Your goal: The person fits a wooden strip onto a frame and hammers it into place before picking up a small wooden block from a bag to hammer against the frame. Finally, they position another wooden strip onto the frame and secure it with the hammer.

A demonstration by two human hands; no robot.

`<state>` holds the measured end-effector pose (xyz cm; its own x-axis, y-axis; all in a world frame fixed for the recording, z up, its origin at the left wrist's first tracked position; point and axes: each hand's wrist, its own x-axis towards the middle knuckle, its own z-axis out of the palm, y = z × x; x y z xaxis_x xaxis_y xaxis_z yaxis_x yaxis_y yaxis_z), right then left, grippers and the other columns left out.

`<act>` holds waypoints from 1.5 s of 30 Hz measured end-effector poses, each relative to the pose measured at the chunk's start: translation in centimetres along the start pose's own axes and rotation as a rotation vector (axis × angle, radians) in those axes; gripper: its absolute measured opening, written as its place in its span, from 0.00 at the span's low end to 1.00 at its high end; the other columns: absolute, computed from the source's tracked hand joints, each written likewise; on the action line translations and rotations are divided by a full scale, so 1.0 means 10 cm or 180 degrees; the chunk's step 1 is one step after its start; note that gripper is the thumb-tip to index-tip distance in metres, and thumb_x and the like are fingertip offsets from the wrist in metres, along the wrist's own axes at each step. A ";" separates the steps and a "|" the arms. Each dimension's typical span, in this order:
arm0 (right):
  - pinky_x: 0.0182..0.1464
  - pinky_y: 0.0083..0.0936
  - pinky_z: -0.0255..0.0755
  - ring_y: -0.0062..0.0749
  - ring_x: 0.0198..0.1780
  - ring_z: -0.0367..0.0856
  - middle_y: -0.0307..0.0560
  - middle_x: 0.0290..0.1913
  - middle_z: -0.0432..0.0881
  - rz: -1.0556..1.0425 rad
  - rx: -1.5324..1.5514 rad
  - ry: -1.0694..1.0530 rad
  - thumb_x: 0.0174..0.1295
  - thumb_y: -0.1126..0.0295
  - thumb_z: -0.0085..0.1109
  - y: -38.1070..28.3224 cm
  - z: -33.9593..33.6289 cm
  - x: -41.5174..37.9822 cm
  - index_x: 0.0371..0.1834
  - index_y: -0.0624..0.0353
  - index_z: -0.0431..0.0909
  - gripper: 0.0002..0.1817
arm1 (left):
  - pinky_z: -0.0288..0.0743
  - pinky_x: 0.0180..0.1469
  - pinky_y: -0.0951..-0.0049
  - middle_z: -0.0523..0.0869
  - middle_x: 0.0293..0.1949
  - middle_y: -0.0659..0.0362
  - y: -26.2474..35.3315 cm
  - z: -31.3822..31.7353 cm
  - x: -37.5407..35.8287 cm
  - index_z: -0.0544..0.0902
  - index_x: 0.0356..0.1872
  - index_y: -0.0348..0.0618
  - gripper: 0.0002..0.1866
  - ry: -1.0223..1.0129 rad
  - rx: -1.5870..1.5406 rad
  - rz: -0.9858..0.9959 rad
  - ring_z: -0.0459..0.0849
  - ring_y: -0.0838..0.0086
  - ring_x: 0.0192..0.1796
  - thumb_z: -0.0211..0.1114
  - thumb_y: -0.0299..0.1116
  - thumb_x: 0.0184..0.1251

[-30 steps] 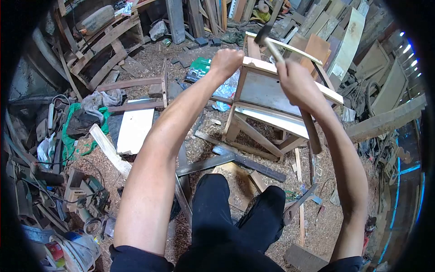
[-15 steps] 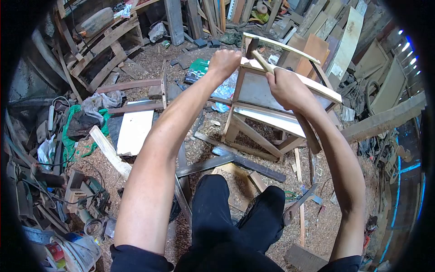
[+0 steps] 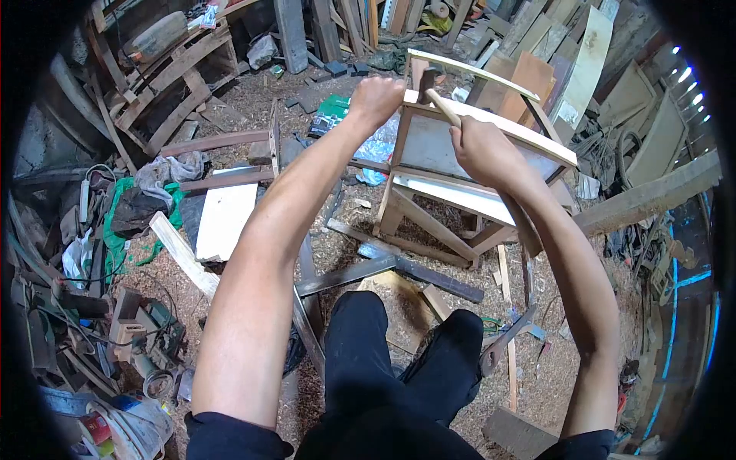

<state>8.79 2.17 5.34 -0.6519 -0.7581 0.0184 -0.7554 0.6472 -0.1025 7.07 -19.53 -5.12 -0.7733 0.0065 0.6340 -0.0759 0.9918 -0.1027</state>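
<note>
My right hand (image 3: 484, 149) is closed around the pale wooden handle of a hammer (image 3: 445, 107). The dark hammer head is over the top edge of a wooden furniture frame (image 3: 498, 132), close to its left corner. Beside that corner my left hand (image 3: 376, 101) is closed in a fist, knuckles up; whatever its fingers hold is hidden. A greyish panel (image 3: 437, 146) fills the near side of the frame, with slanted legs and braces below it.
A handsaw (image 3: 506, 343) lies by my right knee. Dark wooden bars (image 3: 349, 276) cross on the shavings before me. A white board (image 3: 226, 222) lies to the left, with cables and tools beyond it. Planks (image 3: 586, 69) lean at the back right.
The hammer head has dropped slightly toward the frame and shows more of its side. My left hand stays at the corner, and the view has shifted a little.
</note>
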 end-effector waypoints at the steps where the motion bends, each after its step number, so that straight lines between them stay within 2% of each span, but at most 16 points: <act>1: 0.45 0.51 0.72 0.67 0.37 0.79 0.71 0.33 0.80 -0.0098 -0.0131 0.0087 0.71 0.59 0.40 0.04 0.00 0.01 0.41 0.73 0.73 0.22 | 0.82 0.31 0.60 0.86 0.26 0.50 0.02 0.01 0.00 0.80 0.27 0.42 0.06 0.0039 -0.0072 -0.0020 0.88 0.57 0.32 0.56 0.29 0.60; 4: 0.45 0.51 0.72 0.67 0.37 0.79 0.71 0.32 0.80 0.0428 0.0431 0.0541 0.71 0.59 0.41 -0.04 -0.13 -0.03 0.41 0.73 0.72 0.22 | 0.82 0.31 0.60 0.86 0.27 0.50 0.01 0.02 -0.01 0.80 0.26 0.43 0.06 0.0016 -0.0124 -0.0100 0.88 0.57 0.32 0.57 0.29 0.59; 6: 0.40 0.51 0.74 0.67 0.35 0.80 0.74 0.29 0.79 0.0294 0.0497 0.0754 0.69 0.63 0.44 -0.07 -0.19 -0.06 0.43 0.75 0.73 0.19 | 0.82 0.31 0.61 0.86 0.28 0.50 0.00 0.02 0.00 0.81 0.27 0.43 0.05 -0.0086 -0.0052 -0.0050 0.88 0.58 0.32 0.57 0.28 0.59; 9: 0.31 0.52 0.70 0.66 0.28 0.78 0.67 0.23 0.78 -0.0431 0.0782 0.1587 0.68 0.65 0.50 0.01 0.02 -0.25 0.43 0.66 0.71 0.12 | 0.82 0.31 0.60 0.86 0.28 0.50 -0.01 0.01 0.01 0.81 0.28 0.43 0.05 -0.0067 -0.0052 -0.0071 0.88 0.58 0.33 0.57 0.28 0.59; 15: 0.22 0.37 0.68 0.40 0.20 0.76 0.47 0.25 0.78 -0.1267 -0.0043 0.1751 0.63 0.66 0.57 0.34 0.51 -0.49 0.43 0.54 0.74 0.08 | 0.82 0.30 0.60 0.86 0.27 0.49 -0.02 -0.01 0.00 0.81 0.28 0.43 0.03 -0.0017 -0.0141 0.0047 0.88 0.57 0.31 0.60 0.28 0.56; 18: 0.21 0.35 0.67 0.37 0.20 0.77 0.44 0.26 0.79 -0.1364 -0.0193 0.1808 0.63 0.65 0.59 0.44 0.54 -0.33 0.47 0.51 0.77 0.11 | 0.82 0.30 0.61 0.85 0.26 0.48 -0.01 -0.01 0.00 0.81 0.27 0.42 0.02 0.0060 -0.0129 -0.0016 0.87 0.57 0.31 0.61 0.27 0.55; 20: 0.22 0.33 0.69 0.34 0.19 0.76 0.44 0.23 0.78 -0.0695 0.0004 0.1834 0.61 0.63 0.61 0.63 0.58 -0.11 0.46 0.49 0.81 0.11 | 0.82 0.30 0.60 0.85 0.25 0.48 0.03 -0.05 -0.02 0.80 0.27 0.42 0.03 0.0024 -0.0201 0.0017 0.87 0.56 0.31 0.60 0.28 0.56; 22: 0.22 0.33 0.70 0.33 0.18 0.75 0.42 0.22 0.78 -0.0971 -0.0090 0.2159 0.60 0.63 0.62 0.69 0.50 -0.14 0.47 0.47 0.81 0.12 | 0.82 0.30 0.60 0.85 0.25 0.48 0.00 -0.05 -0.01 0.80 0.27 0.42 0.04 0.0062 -0.0159 0.0014 0.87 0.56 0.31 0.59 0.28 0.57; 25: 0.22 0.33 0.71 0.36 0.20 0.78 0.39 0.23 0.78 -0.1530 -0.0036 0.1919 0.57 0.64 0.64 0.55 0.52 -0.32 0.46 0.46 0.81 0.13 | 0.82 0.30 0.60 0.85 0.25 0.48 -0.05 -0.03 0.00 0.80 0.27 0.42 0.04 0.0047 -0.0160 -0.0010 0.87 0.56 0.31 0.58 0.28 0.58; 29: 0.21 0.35 0.70 0.41 0.22 0.78 0.43 0.24 0.78 -0.0968 -0.0374 0.1764 0.59 0.63 0.62 0.67 0.54 -0.10 0.40 0.47 0.79 0.07 | 0.83 0.31 0.60 0.86 0.27 0.49 0.05 -0.06 -0.02 0.82 0.27 0.44 0.06 -0.0017 -0.0101 -0.0018 0.88 0.57 0.32 0.57 0.29 0.59; 33: 0.22 0.35 0.71 0.42 0.21 0.79 0.43 0.24 0.79 -0.1508 -0.0138 0.1857 0.61 0.61 0.60 0.45 0.49 -0.31 0.38 0.48 0.78 0.07 | 0.82 0.31 0.60 0.86 0.27 0.49 -0.03 0.00 0.01 0.82 0.27 0.44 0.06 0.0000 -0.0069 -0.0030 0.88 0.58 0.32 0.57 0.30 0.60; 37: 0.22 0.36 0.71 0.41 0.21 0.79 0.41 0.25 0.79 -0.0754 -0.0267 0.1544 0.62 0.61 0.60 0.58 0.51 -0.08 0.39 0.48 0.77 0.07 | 0.82 0.31 0.60 0.85 0.26 0.50 0.02 0.00 -0.03 0.80 0.27 0.44 0.05 -0.0005 -0.0077 0.0004 0.87 0.57 0.32 0.57 0.30 0.59; 40: 0.22 0.37 0.71 0.40 0.20 0.79 0.42 0.23 0.79 -0.1346 -0.0028 0.1914 0.63 0.60 0.58 0.41 0.49 -0.25 0.38 0.47 0.79 0.06 | 0.81 0.30 0.60 0.85 0.26 0.50 -0.01 -0.02 0.00 0.79 0.27 0.44 0.03 -0.0072 -0.0079 -0.0031 0.87 0.58 0.31 0.59 0.29 0.57; 42: 0.23 0.36 0.72 0.42 0.22 0.80 0.45 0.23 0.80 -0.1234 0.0197 0.1707 0.62 0.61 0.59 0.52 0.50 -0.10 0.40 0.46 0.80 0.07 | 0.81 0.31 0.60 0.85 0.25 0.50 -0.02 -0.03 -0.04 0.79 0.27 0.44 0.03 0.0065 -0.0039 0.0108 0.87 0.57 0.31 0.60 0.30 0.57; 43: 0.27 0.39 0.73 0.46 0.24 0.81 0.50 0.25 0.81 -0.0497 0.0113 0.1216 0.63 0.61 0.59 0.57 0.44 -0.03 0.42 0.50 0.80 0.10 | 0.81 0.31 0.59 0.85 0.25 0.49 0.01 -0.03 -0.02 0.79 0.27 0.44 0.04 -0.0078 -0.0236 -0.0102 0.87 0.56 0.33 0.60 0.31 0.58; 45: 0.29 0.41 0.73 0.48 0.25 0.81 0.52 0.26 0.82 -0.0839 0.0358 0.1405 0.63 0.61 0.58 0.54 0.41 -0.02 0.43 0.53 0.80 0.11 | 0.81 0.31 0.58 0.85 0.26 0.49 0.02 -0.05 -0.04 0.79 0.28 0.44 0.04 0.0229 -0.0532 -0.0091 0.87 0.56 0.33 0.60 0.31 0.58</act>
<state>5.12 5.53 0.71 -0.4247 -0.7721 0.4728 -0.9016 0.4080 -0.1435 7.67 -19.31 -5.03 -0.7249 -0.0188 0.6886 0.0131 0.9991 0.0410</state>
